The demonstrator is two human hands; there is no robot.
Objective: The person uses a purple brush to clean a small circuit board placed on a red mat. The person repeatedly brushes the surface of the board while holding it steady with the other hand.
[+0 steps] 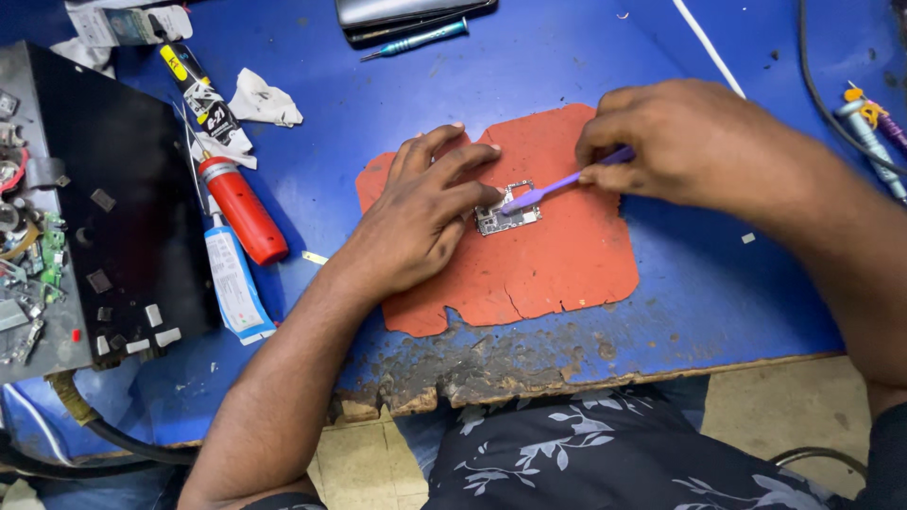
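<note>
A small silver circuit board [515,215] lies on a worn orange-red mat [557,264] on the blue table [453,85]. My left hand [425,212] rests flat on the mat, its fingertips pressing the board's left edge to hold it. My right hand [680,142] grips a thin purple brush-like tool [567,181], and the tool's tip touches the top of the board.
A red canister [244,208], a white-blue tube [234,283] and a black-yellow tube [194,90] lie left of the mat. A black box [113,189] with loose parts sits at far left. A teal screwdriver [416,40] and a dark device [406,11] lie at the back. The table's front edge is chipped.
</note>
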